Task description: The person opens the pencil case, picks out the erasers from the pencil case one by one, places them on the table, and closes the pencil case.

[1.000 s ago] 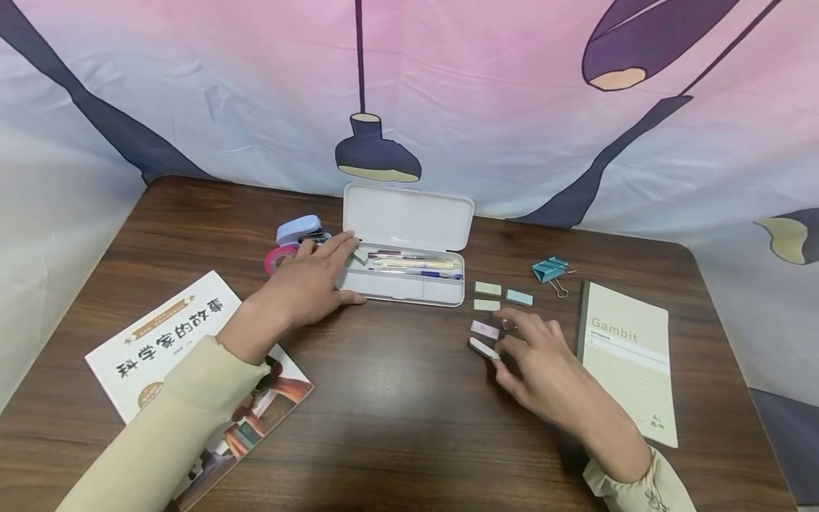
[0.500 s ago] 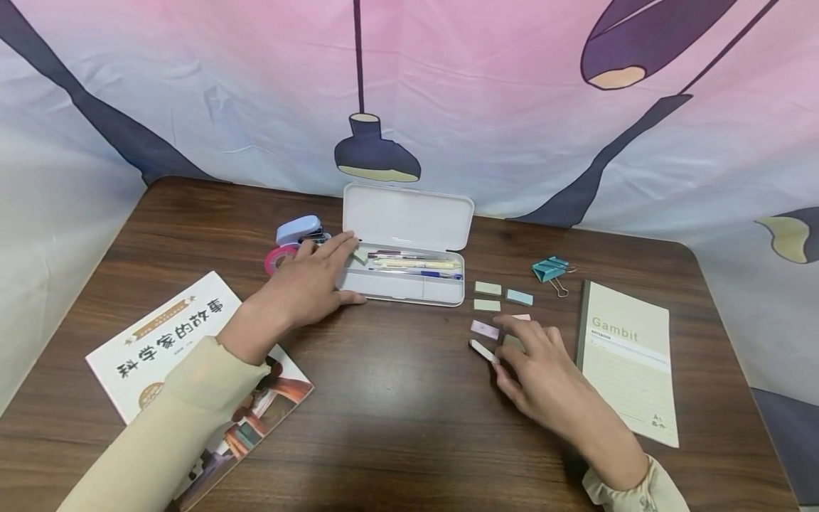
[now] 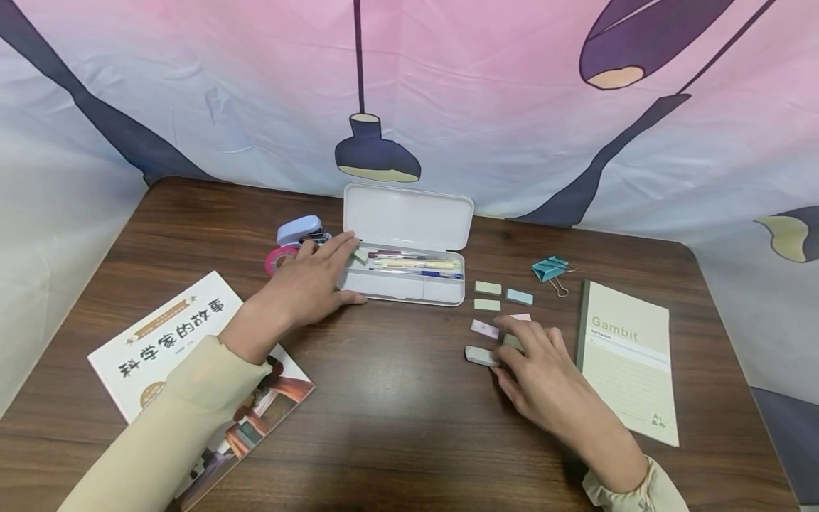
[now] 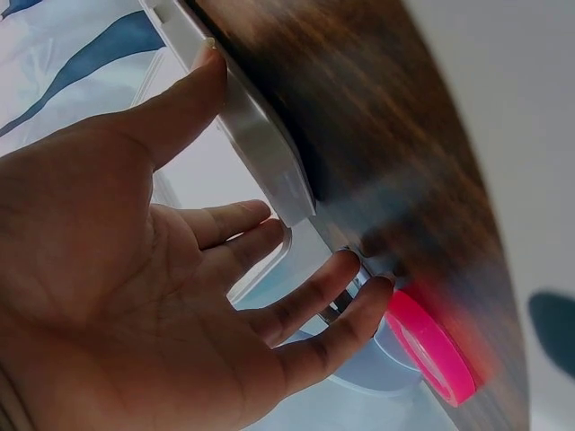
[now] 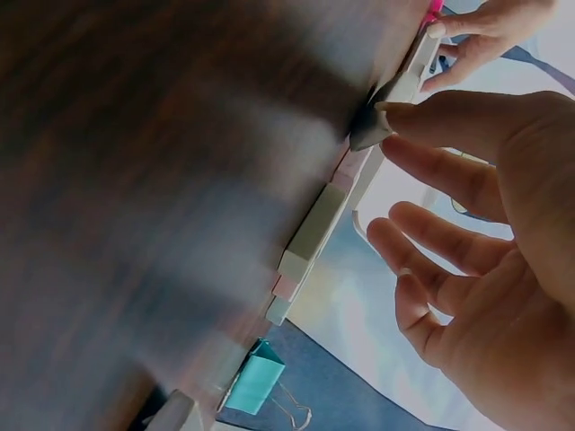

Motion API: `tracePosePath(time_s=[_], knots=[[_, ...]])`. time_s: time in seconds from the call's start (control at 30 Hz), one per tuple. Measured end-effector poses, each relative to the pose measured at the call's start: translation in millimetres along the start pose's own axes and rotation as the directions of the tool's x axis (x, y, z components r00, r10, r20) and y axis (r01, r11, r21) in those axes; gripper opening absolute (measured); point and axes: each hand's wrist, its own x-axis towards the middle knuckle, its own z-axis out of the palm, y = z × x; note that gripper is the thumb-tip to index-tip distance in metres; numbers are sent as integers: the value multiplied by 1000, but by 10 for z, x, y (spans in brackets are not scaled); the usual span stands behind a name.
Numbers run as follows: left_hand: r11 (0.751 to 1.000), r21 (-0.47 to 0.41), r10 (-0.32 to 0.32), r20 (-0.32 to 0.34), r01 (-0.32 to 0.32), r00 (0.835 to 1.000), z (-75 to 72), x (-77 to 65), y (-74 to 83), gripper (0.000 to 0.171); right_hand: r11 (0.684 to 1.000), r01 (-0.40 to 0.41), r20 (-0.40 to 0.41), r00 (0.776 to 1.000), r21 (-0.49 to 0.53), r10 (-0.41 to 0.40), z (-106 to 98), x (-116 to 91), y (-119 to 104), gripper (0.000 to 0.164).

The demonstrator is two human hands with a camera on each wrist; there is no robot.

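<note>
A white pencil case (image 3: 384,290) stands with its lid up at the back of the table. Several pens (image 3: 416,264) and a pale green eraser (image 3: 361,255) lie inside. My left hand (image 3: 303,283) rests on the case's left end, fingers extended and thumb (image 4: 193,94) at the front rim. My right hand (image 3: 544,366) pinches a whitish eraser (image 3: 478,356) between thumb and forefinger at the table. Close by lie a purple eraser (image 3: 485,329), a pink eraser (image 3: 521,317) partly behind the fingers, two green erasers (image 3: 488,305) and a blue eraser (image 3: 519,297). Another greenish eraser (image 3: 514,343) is mostly hidden under the right hand.
A light blue stapler (image 3: 298,230) and a pink tape roll (image 3: 276,260) lie left of the case. A book (image 3: 179,341) lies under the left forearm. On the right are a teal binder clip (image 3: 550,269) and a notebook (image 3: 630,355).
The whitish eraser in my right hand has turned from its narrow edge to show its broad face. The right hand has barely shifted; the left hand has stayed still.
</note>
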Motion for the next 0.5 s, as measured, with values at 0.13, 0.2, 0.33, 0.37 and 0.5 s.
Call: tracePosePath(time_s=[0.13, 0.2, 0.33, 0.37, 0.5], knots=[[1000, -5, 9, -7, -9, 1000, -9, -15, 9, 106, 1000, -6, 4, 1000, -9, 6, 0, -5, 0, 32], [1000, -4, 7, -7, -7, 1000, 1, -9, 2, 106, 1000, -7, 5, 1000, -8, 7, 1, -6, -1, 31], [1000, 7, 6, 2, -6, 1000, 22, 11, -21, 109, 1000, -5, 4, 1000, -7, 5, 6, -6, -5, 31], [1000, 9, 5, 3, -5, 1000, 27, 17, -26, 110, 1000, -5, 3, 1000, -7, 5, 8, -6, -5, 31], [1000, 15, 5, 3, -5, 1000, 32, 22, -34, 111, 1000, -6, -3, 1000, -7, 6, 19, -8, -10, 31]])
